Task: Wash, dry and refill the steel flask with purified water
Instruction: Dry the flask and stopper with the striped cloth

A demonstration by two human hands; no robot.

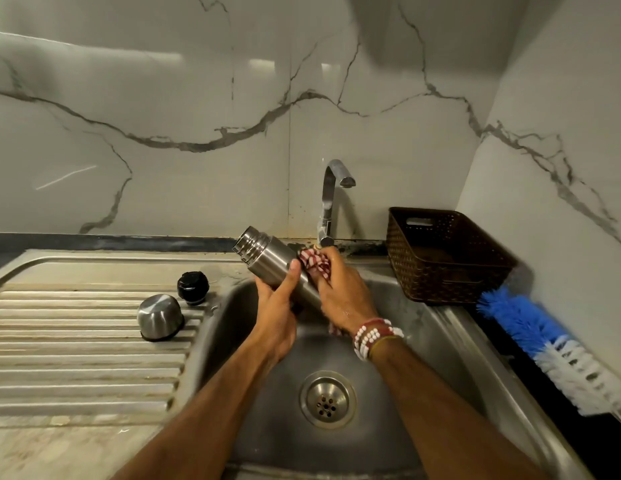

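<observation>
The steel flask (pixel 270 258) sits just above the middle of the frame, held in the air over the sink basin (pixel 427 344). It is tilted, its open threaded mouth pointing to the upper left and its base hidden between the two hands. The left hand (pixel 278 311) grips the lower body from below, fingers curled round it and the thumb laid up along the steel. The right hand (pixel 340 291) closes round a red and white checked cloth (pixel 315 260) and presses it against the flask's right side; a corner of the cloth hangs out below the wrist. Rows of white and red bead bracelets (pixel 371 336) circle that wrist.

Below the hands, the round drain (pixel 327 399) lies in the bottom of the basin. Left of the hands, on the ribbed drainboard (pixel 77 344), a steel cup lid (pixel 160 317) stands mouth down, with a black stopper (pixel 193 286) just beside it toward the upper right. Behind the flask a chrome tap (pixel 331 199) rises against the veined marble wall (pixel 198 98). To the right of the tap stands a brown woven basket (pixel 447 258), and in the lower right a blue and white bottle brush (pixel 544 341) lies along the counter edge
</observation>
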